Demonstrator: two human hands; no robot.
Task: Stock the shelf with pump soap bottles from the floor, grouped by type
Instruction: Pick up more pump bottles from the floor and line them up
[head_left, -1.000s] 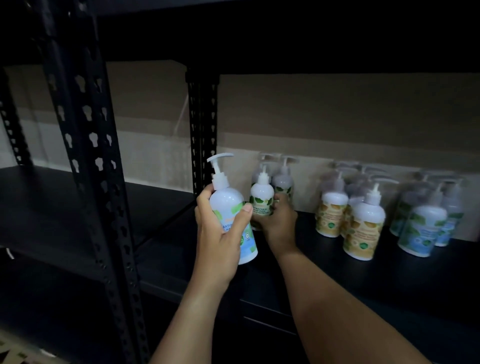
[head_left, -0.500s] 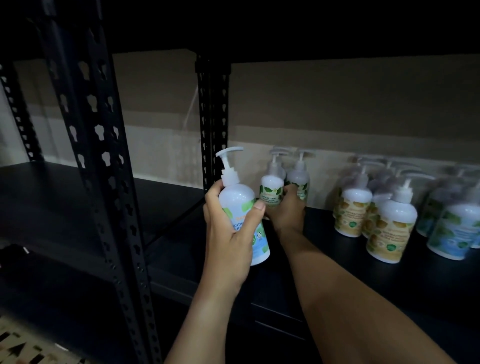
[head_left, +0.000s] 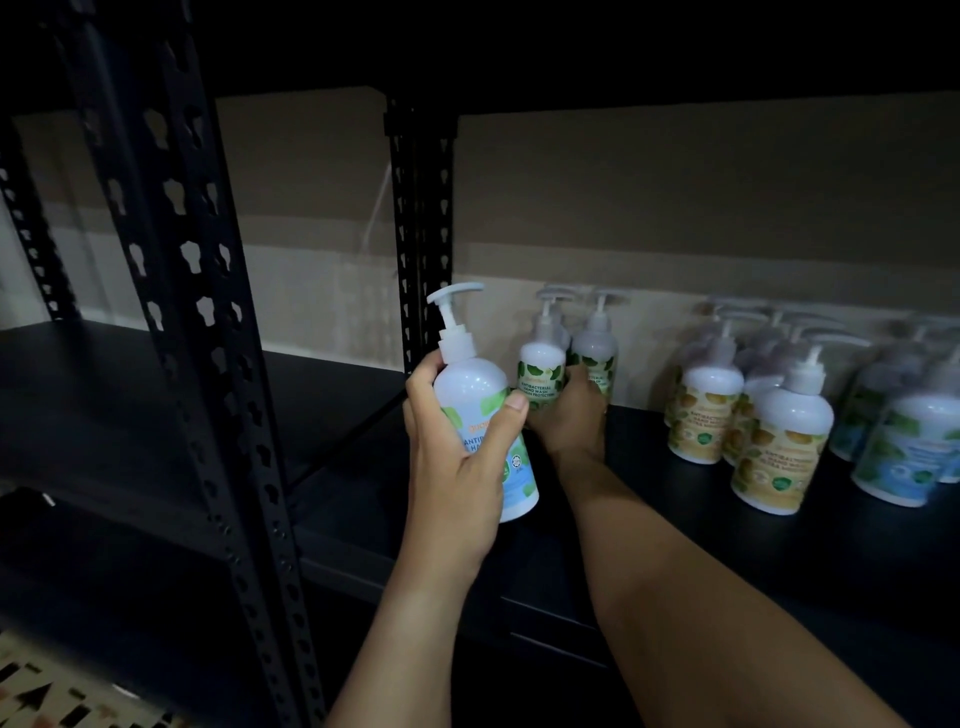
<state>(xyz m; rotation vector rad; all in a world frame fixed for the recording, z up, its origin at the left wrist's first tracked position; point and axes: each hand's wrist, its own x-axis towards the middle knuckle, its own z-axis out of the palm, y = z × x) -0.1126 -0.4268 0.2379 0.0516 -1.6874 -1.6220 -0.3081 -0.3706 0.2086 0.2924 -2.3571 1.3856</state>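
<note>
Shop stockroom: dark slotted metal racking (head_left: 197, 291) w/ grouped soap bottles (head_left: 779, 431), plain wall (head_left: 675, 197) behind.

Black perforated steel shelving upright (head_left: 192, 291), near left; second matching slotted post (head_left: 421, 228) behind. Matte black shelf boards (head_left: 135, 395). Beige and tan banded wall (head_left: 675, 208) at rear. Patterned black-and-cream floor tile (head_left: 36, 696), bottom left corner. Lighting dim.

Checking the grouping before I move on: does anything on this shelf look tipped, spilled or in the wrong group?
Nothing stands out. The green-label bottles, yellow-label bottles and blue-label bottles stand upright in separate clusters. The blue-label bottle in the left hand is not yet shelved.
</note>
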